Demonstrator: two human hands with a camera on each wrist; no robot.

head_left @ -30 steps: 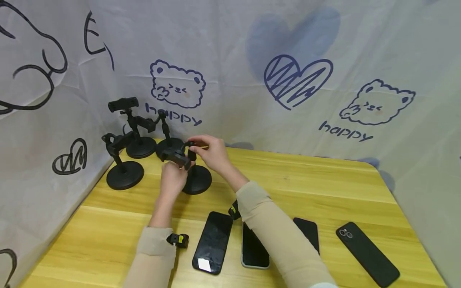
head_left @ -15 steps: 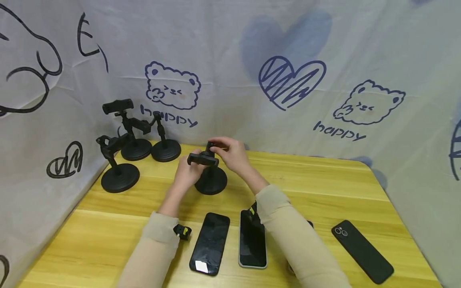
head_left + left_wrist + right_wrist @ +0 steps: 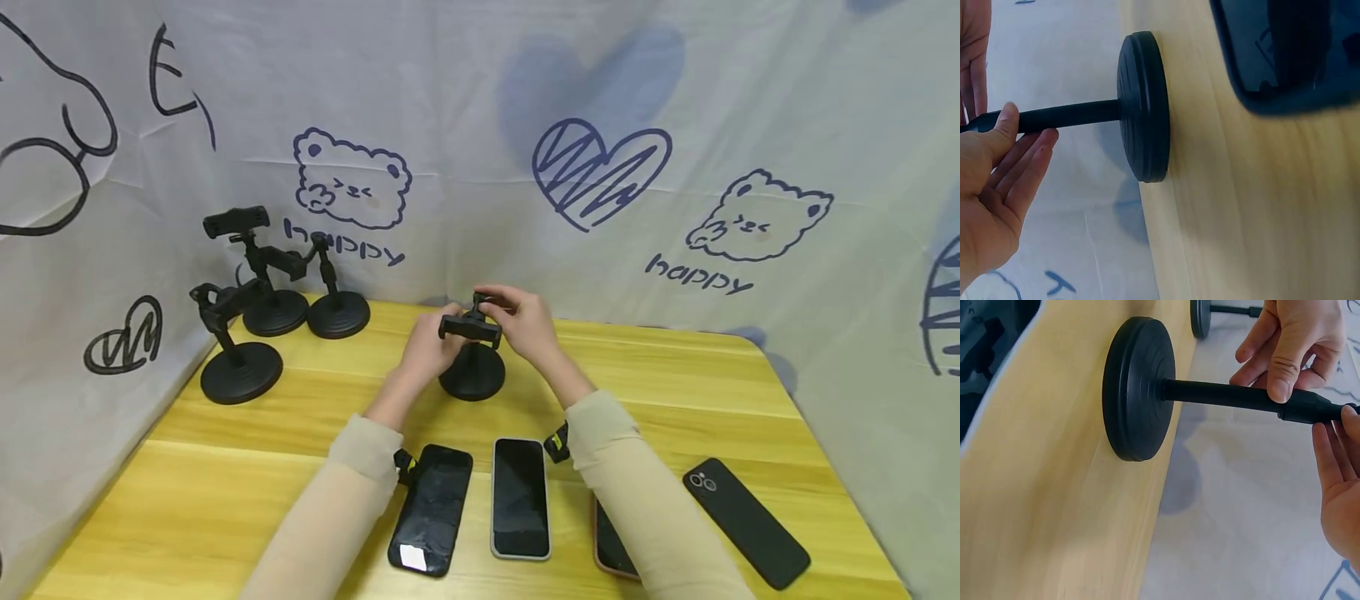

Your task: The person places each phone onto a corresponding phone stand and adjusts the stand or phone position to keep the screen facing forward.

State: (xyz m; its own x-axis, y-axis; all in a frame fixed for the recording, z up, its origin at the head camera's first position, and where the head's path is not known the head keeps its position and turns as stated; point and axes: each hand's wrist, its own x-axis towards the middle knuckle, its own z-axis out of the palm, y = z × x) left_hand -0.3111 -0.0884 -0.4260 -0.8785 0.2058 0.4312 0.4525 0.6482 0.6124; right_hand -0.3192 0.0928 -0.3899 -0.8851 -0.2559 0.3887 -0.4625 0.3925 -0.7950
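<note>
A black phone stand (image 3: 472, 377) has its round base on the table below both hands. My left hand (image 3: 429, 343) grips its stem (image 3: 1072, 116), thumb on one side and fingers on the other. Higher up, my right hand (image 3: 527, 323) pinches the joint at the stem's top with thumb and fingers, which shows in the right wrist view beside the collar (image 3: 1302, 406). The stand's phone clamp (image 3: 470, 329) faces toward me, in front of the fingers, and partly hides them.
Several more black stands, one a near stand (image 3: 242, 372), are grouped at the back left. In front lie several phones: a dark phone (image 3: 431, 512), a white-edged phone (image 3: 521, 500), one partly under my right sleeve (image 3: 645, 492), and a black-backed phone (image 3: 746, 523).
Both hands have carried the stand rightward along the table, away from the other stands. Its clamp has turned from slanting to level, facing me.
</note>
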